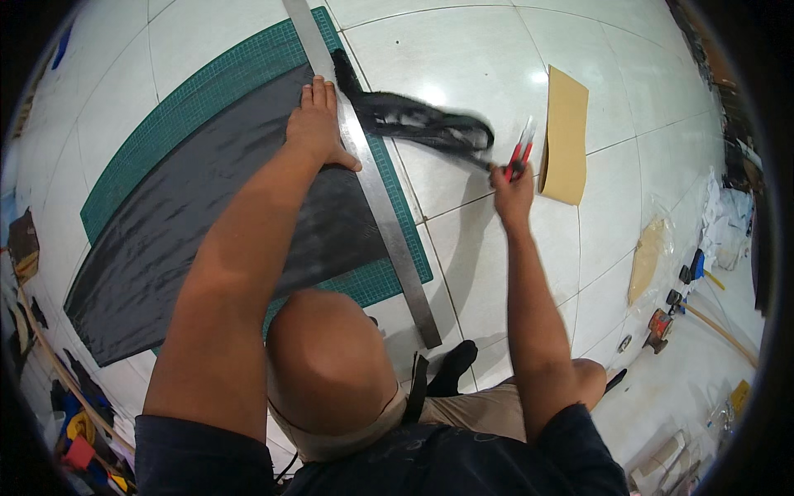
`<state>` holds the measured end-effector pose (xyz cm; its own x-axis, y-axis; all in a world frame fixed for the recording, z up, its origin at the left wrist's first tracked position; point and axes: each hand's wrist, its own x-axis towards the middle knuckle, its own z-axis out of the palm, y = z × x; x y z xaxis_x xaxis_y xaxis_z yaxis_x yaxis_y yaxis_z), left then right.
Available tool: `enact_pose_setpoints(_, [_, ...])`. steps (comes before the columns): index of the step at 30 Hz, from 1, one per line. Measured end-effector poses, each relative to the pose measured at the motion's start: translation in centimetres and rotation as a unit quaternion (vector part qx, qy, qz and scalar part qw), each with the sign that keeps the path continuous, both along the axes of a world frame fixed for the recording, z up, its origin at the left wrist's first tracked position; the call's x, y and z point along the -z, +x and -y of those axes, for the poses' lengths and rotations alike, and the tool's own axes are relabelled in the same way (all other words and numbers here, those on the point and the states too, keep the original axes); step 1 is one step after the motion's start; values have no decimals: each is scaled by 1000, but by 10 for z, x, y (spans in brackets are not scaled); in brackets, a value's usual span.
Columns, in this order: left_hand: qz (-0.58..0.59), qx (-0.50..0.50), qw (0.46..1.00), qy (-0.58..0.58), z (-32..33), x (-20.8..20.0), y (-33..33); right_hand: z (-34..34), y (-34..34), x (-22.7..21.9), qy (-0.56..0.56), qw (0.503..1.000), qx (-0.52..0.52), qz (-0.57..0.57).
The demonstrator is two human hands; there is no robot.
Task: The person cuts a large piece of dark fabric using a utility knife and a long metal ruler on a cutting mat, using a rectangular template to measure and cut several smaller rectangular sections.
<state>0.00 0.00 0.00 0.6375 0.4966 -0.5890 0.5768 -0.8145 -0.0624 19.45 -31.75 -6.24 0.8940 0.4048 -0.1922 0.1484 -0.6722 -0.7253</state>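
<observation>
My left hand point(316, 128) lies flat with its fingers stretched out, pressing on the edge of a long metal ruler point(378, 186) and the sheet of black material point(215, 157) beside it. That sheet rests on a green cutting mat point(194, 87) and overhangs it at the lower left. Off the mat to the right, my right hand point(514, 198) is closed around a red utility knife point(520, 155), its blade pointing up and away. A crumpled strip of black material point(413, 116), blurred by motion, stretches from beside the ruler to my right fingers, which seem to pinch its end.
On the white tiled floor point(463, 50), a tan folded sheet of card point(566, 136) lies right of the knife. Farther right are a clear plastic bag point(649, 252), a reddish tool point(658, 328) and a wooden stick point(719, 331). Mixed clutter point(78, 442) fills the lower left rim. My bent knee point(331, 364) is close to the mat.
</observation>
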Motion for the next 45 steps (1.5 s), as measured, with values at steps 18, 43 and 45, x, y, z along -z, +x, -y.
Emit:
enact_pose_setpoints(18, [66, 27, 995, 62, -1, 25, -5, -235, -118, -65, -90, 952, -290, -35])
enact_pose_setpoints(43, [48, 1, 999, 1, 4, -5, 8, -156, -115, -71, -201, 920, -332, -64])
enact_pose_setpoints(45, [44, 5, 999, 2, 4, -9, 13, -130, -117, -79, -226, 916, -325, -71])
